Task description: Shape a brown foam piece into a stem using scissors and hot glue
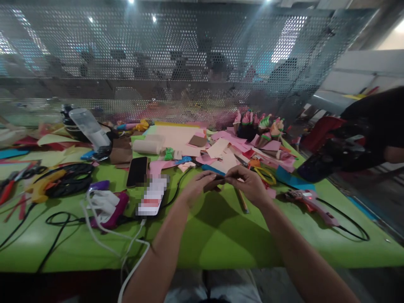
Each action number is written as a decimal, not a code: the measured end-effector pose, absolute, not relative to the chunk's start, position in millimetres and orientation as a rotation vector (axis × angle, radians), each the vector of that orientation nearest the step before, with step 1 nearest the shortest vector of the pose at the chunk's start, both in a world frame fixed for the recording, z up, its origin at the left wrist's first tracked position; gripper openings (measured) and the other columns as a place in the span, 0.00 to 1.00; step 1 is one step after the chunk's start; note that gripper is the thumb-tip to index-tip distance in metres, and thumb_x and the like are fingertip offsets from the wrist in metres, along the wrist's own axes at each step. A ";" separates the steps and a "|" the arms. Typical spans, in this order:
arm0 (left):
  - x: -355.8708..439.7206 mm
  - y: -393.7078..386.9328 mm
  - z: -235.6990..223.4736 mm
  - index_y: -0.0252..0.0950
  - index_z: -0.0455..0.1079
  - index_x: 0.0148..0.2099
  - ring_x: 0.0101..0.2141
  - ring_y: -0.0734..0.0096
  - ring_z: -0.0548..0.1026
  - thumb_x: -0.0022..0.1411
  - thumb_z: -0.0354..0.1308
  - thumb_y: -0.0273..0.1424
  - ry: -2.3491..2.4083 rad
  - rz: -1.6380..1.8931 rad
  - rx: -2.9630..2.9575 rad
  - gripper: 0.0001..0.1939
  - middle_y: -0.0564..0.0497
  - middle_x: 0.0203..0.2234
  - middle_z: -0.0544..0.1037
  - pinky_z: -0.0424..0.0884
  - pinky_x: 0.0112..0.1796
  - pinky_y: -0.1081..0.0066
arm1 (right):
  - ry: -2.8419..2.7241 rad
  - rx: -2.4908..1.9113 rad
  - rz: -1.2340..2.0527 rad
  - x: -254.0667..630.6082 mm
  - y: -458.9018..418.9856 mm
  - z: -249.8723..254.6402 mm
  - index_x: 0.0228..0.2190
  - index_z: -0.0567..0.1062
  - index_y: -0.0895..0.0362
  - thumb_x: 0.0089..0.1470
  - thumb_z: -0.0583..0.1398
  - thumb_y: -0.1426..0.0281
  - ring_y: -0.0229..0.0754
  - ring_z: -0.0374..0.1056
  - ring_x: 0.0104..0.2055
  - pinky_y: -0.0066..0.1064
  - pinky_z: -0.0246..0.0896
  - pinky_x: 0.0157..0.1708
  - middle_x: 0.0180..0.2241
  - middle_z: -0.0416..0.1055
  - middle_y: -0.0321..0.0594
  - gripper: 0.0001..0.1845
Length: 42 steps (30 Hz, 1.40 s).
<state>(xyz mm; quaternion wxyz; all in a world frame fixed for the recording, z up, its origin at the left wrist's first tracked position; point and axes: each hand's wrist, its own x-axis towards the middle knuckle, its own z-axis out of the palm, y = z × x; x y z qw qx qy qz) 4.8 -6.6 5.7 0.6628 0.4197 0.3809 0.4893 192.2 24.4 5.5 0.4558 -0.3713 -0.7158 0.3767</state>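
Both my hands meet over the middle of the green table point(221, 235). My left hand point(197, 187) and my right hand point(248, 182) pinch a small brown paper piece point(214, 184) between their fingertips, just above the tabletop. A pencil point(242, 201) lies under my right hand. Loose sheets of pink and cream paper point(221, 151) are piled just beyond my hands.
A black phone point(137, 171) and a second phone point(153, 197) lie to the left, with white and black cables. Scissors point(19, 174) and a yellow glue gun point(44, 185) sit far left, a pink glue gun point(311, 202) right. Paper flowers point(259, 124) stand behind. A perforated metal screen point(176, 54) backs the table.
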 end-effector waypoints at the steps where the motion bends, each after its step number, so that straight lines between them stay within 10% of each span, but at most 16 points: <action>1: 3.6 -6.6 6.0 0.32 0.76 0.38 0.33 0.66 0.79 0.51 0.66 0.40 0.874 1.110 0.968 0.17 0.43 0.36 0.82 0.72 0.36 0.69 | -1.731 -0.928 0.947 192.4 24.9 4.6 0.28 0.77 0.54 0.49 0.67 0.60 0.41 0.67 0.30 0.33 0.62 0.32 0.27 0.74 0.37 0.11; 12: -8.1 -6.1 12.6 0.32 0.77 0.49 0.35 0.61 0.81 0.51 0.58 0.33 0.834 1.137 1.102 0.23 0.41 0.42 0.82 0.72 0.39 0.67 | -1.487 -0.914 1.056 195.2 29.7 1.9 0.28 0.77 0.55 0.45 0.68 0.55 0.38 0.62 0.28 0.30 0.58 0.28 0.25 0.70 0.35 0.17; 23: 5.2 -2.0 4.0 0.33 0.79 0.38 0.37 0.63 0.79 0.44 0.74 0.38 1.024 1.283 1.219 0.20 0.44 0.36 0.83 0.75 0.44 0.62 | -1.492 -0.863 1.151 189.6 28.0 4.2 0.28 0.77 0.55 0.44 0.69 0.55 0.39 0.65 0.29 0.31 0.60 0.30 0.25 0.72 0.36 0.17; 42: 4.8 -10.4 18.0 0.36 0.80 0.33 0.35 0.62 0.79 0.49 0.69 0.30 1.135 1.402 1.462 0.06 0.47 0.30 0.83 0.75 0.40 0.64 | -1.394 -0.777 1.376 187.5 26.3 3.8 0.29 0.79 0.55 0.39 0.73 0.58 0.38 0.68 0.29 0.31 0.65 0.31 0.27 0.75 0.36 0.18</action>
